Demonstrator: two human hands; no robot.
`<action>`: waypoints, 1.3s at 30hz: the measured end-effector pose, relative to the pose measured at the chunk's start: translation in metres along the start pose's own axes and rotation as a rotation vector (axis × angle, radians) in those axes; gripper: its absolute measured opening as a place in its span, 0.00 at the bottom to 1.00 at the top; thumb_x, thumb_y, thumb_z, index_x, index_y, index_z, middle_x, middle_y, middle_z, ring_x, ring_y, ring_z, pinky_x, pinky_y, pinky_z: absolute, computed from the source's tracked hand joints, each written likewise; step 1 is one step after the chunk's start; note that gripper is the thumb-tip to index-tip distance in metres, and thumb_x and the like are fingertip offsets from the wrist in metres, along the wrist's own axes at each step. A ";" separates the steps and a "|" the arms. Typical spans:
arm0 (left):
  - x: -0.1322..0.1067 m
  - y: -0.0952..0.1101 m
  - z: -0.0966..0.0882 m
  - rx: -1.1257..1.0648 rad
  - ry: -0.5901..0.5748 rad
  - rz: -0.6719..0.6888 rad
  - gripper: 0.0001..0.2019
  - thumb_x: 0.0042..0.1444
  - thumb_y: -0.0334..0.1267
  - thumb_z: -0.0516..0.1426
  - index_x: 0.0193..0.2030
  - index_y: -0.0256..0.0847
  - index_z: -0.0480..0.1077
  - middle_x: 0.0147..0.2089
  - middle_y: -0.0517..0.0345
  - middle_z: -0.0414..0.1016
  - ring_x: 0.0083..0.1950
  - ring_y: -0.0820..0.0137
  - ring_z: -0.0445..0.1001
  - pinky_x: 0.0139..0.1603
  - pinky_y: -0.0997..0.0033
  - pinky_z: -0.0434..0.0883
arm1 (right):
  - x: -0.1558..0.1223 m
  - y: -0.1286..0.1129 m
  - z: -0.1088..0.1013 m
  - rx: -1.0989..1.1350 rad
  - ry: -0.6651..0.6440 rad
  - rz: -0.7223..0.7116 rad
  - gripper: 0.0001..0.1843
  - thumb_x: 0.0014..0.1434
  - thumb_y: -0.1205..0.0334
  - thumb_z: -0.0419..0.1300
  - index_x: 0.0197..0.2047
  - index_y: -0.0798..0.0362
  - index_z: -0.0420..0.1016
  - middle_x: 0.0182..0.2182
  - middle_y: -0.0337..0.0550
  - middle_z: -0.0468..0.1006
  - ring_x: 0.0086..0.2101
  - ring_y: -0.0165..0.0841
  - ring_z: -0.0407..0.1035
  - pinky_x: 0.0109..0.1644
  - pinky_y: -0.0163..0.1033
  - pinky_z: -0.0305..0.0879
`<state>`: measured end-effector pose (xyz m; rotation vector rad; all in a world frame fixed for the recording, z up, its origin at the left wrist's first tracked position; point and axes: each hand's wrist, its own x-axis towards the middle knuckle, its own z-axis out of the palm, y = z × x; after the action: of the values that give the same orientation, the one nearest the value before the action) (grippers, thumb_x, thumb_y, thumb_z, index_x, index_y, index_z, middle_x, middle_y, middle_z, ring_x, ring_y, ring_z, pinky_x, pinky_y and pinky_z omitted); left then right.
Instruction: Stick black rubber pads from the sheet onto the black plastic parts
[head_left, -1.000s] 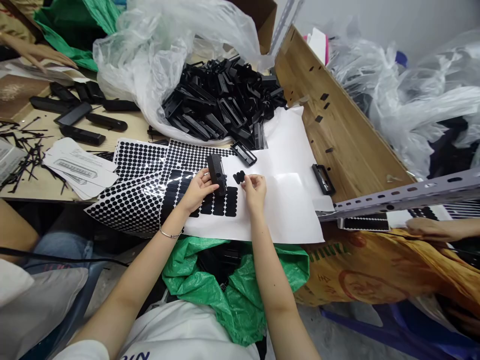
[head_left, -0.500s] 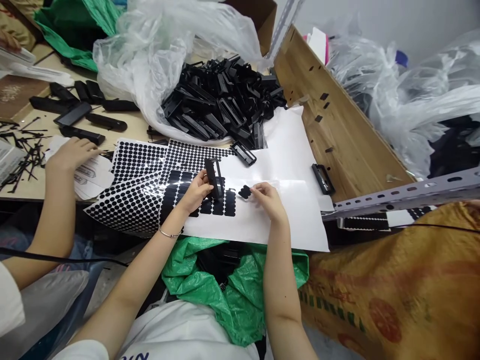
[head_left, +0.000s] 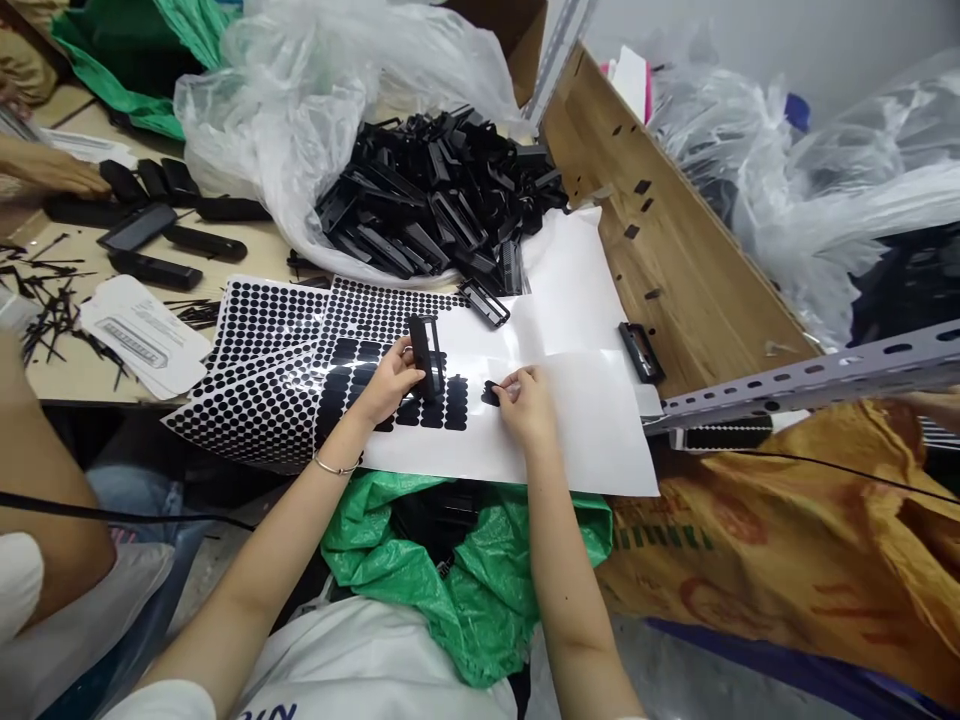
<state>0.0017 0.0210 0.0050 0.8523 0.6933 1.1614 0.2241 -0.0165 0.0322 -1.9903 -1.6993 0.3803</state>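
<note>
My left hand (head_left: 391,383) grips a black plastic housing (head_left: 426,358) with a long slot, tilted upright over the sticker sheet. Between the thumb and fingers of my right hand (head_left: 527,405) is a small black sticker (head_left: 491,393) with a scalloped edge, just above the white backing sheet (head_left: 577,440). Rows of black scalloped stickers (head_left: 454,405) lie under and beside my left hand. Further left, sheets of round black dots (head_left: 262,330) overlap one another. Another black housing (head_left: 485,303) rests at the top edge of the white sheet.
A large heap of black housings (head_left: 420,200) spills from a clear plastic bag (head_left: 262,130) at the back. A wooden board (head_left: 675,220) and a metal rail (head_left: 825,372) bound the right side. A co-worker's hand (head_left: 75,175) is at far left, near printed cards (head_left: 142,335).
My right hand has closed more tightly around the sticker and turned it. My left hand keeps the housing nearly still. The co-worker's arm has left the printed cards.
</note>
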 end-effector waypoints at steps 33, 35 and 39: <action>0.000 0.006 0.000 0.077 -0.075 -0.060 0.23 0.40 0.43 0.70 0.41 0.37 0.70 0.35 0.55 0.79 0.34 0.68 0.78 0.33 0.71 0.76 | -0.034 -0.057 0.026 1.106 -0.037 0.092 0.13 0.50 0.50 0.67 0.29 0.50 0.75 0.46 0.42 0.71 0.45 0.35 0.68 0.50 0.42 0.68; 0.000 0.006 0.001 0.075 -0.073 -0.074 0.23 0.38 0.43 0.70 0.39 0.36 0.70 0.32 0.56 0.79 0.32 0.69 0.78 0.32 0.72 0.76 | -0.033 -0.064 0.034 1.048 0.006 0.067 0.11 0.52 0.51 0.65 0.29 0.51 0.74 0.45 0.44 0.71 0.47 0.36 0.67 0.51 0.43 0.67; 0.000 0.006 0.001 0.077 -0.069 -0.083 0.23 0.37 0.44 0.70 0.38 0.36 0.71 0.31 0.57 0.79 0.31 0.69 0.78 0.30 0.73 0.76 | -0.029 -0.068 0.043 1.004 0.050 0.043 0.12 0.56 0.51 0.61 0.31 0.51 0.73 0.44 0.45 0.73 0.46 0.36 0.69 0.50 0.44 0.67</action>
<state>-0.0003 0.0218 0.0107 0.9158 0.7138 1.0323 0.1393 -0.0295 0.0291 -1.2557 -1.0699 0.9575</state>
